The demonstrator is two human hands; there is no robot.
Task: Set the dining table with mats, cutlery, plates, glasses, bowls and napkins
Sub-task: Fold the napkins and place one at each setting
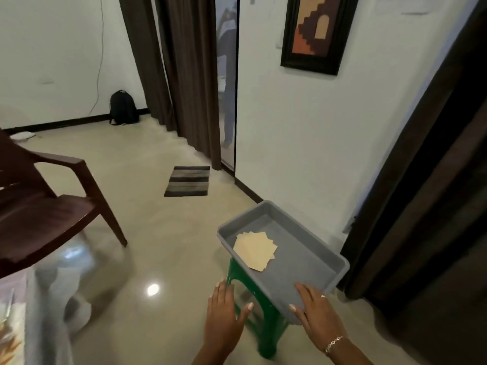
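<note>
Grey tray (305, 262) on green stool (267, 335), beige napkins (254, 250) inside, left hand (224, 318) and right hand (317, 313), fingers straight, empty

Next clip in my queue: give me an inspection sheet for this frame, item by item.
Surface: grey tray sits on a green stool, which stands on a glossy floor.
Job's things: a fanned stack of cream napkins lies in the tray, toward its left side.
Clutter: striped mat on the floor; black backpack against the wall.
Hands: left hand open beside the stool, holding nothing; right hand with straight fingers over the tray's near corner.
Cables: one thin cable hangs down the left wall.
Surroundings: brown chair at left, dark curtains, framed picture.
</note>
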